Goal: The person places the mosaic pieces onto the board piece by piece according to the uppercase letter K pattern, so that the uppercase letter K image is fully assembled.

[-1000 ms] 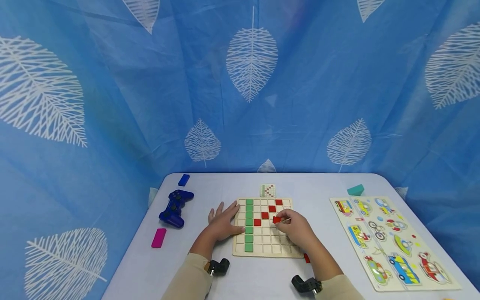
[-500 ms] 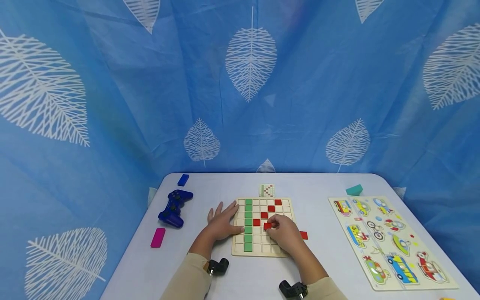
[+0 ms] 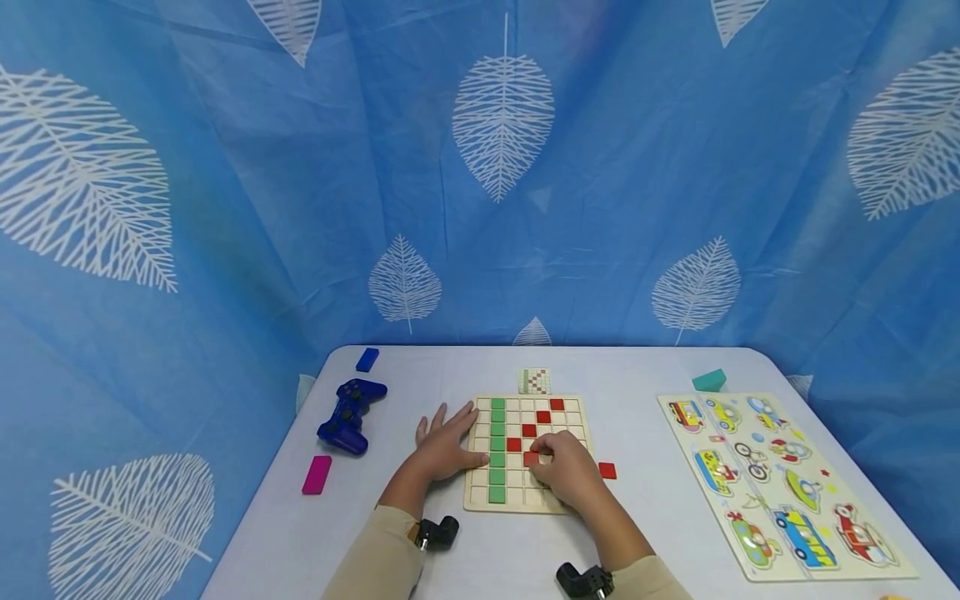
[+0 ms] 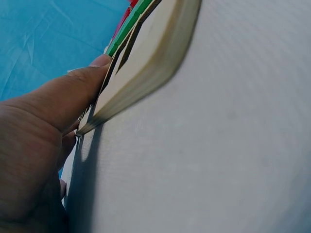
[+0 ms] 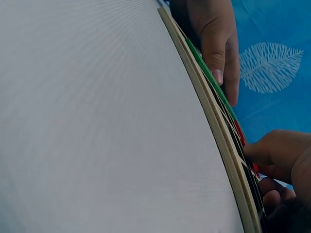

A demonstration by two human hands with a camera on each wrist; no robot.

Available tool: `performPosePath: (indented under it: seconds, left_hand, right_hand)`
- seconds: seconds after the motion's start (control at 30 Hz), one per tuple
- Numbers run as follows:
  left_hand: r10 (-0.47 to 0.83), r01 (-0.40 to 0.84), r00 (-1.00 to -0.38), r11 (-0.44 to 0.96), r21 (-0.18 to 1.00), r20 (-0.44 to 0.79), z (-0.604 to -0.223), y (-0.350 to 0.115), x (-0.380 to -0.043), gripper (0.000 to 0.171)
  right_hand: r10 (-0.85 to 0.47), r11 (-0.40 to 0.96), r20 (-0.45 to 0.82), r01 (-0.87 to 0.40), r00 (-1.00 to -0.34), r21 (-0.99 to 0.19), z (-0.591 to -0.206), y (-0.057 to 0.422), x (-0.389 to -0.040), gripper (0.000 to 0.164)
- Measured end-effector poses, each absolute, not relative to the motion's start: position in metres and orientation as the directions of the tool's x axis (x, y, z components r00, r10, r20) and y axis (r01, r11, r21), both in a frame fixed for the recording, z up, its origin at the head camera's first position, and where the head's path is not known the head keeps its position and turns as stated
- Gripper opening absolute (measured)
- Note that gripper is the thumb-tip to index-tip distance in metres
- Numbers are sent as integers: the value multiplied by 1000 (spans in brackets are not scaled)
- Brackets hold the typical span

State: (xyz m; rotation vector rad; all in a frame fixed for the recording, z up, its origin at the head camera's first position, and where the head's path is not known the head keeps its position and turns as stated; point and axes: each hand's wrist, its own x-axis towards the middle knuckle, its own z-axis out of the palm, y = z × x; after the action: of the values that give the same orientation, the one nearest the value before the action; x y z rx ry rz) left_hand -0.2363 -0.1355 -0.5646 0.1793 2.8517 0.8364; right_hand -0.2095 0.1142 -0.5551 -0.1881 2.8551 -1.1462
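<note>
A wooden grid board point(image 3: 514, 497) lies flat on the table, with a column of green tiles point(image 3: 497, 444) on its left part and a diagonal of red tiles point(image 3: 543, 417). My left hand point(image 3: 442, 450) rests at the board's left edge, fingers spread and fairly straight; the left wrist view shows its thumb point(image 4: 80, 85) on the board's top. Thumb and fingers of my right hand point(image 3: 567, 469) pinch a red tile point(image 3: 530, 459) low over a cell, right and below the lowest diagonal tile. That hand covers the board's lower right cells.
A small pattern card point(image 3: 535, 382) lies behind the board. One loose red tile point(image 3: 607, 471) is right of it. At the left are a blue game controller point(image 3: 351, 415), a pink block point(image 3: 317, 475) and a blue block point(image 3: 367, 360). A vehicle puzzle point(image 3: 783, 483) and teal block point(image 3: 709, 381) are at the right.
My right hand has carried the pinched red tile left and toward me, down to a cell. The loose red tile, partly hidden before, now shows fully. My left hand stays put.
</note>
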Motion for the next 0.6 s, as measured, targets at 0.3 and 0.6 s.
performPosePath:
  seconds: [0.3,0.6]
  left_hand:
    - [166,73,-978,838,541,-124,-563,-135,-237,99]
    - [161,66,-978,844,532,-133,-563,-135,-238,99]
  right_hand:
    - [-152,710,-4,-106,-988,-696,-556,116,-207,17]
    - [-153,707,-11,-102,-988,-700,-555,116,-207,17]
